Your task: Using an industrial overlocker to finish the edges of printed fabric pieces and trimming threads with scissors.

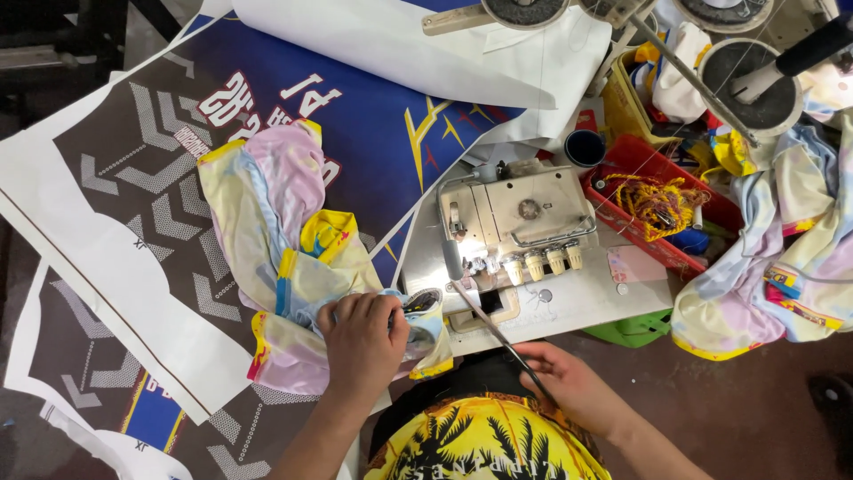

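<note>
— Where is the left hand (362, 342)?

— It lies on a soft bunch of pastel cloth (275, 240), pink, yellow and pale blue. The fingers are curled down and squeeze the cloth at its near end, right beside the sewing machine (515, 218).

— And the right hand (569, 382)?

— It is low in the picture, just in front of the machine's white table (577, 307). The hand looks loosely bent, with a thin dark rod (498, 333) running from near the fingers up to the machine. Whether the fingers pinch the rod or only lie by it, nobody can tell from here.

— Where does the cloth sit?

— It trails from the left hand up and to the left, over big flat printed sheets (133, 178) in dark brown, blue and white. Its near edge touches the left edge of the machine table.

— Is there room to move?

— Not much on the right. A red tray (640, 156) full of tangled yellow thread (657, 204) stands close against the machine, and another heap of pastel cloth (773, 267) hangs beside it. Thread stands (746, 84) crowd the top right corner.

— And on the left?

— The sheets lie flat there, so that side is more open. The white edges of the sheets run slanted toward the bottom left corner. The person's yellow shirt (484, 444) with black palm trees fills the gap between the two arms.
</note>
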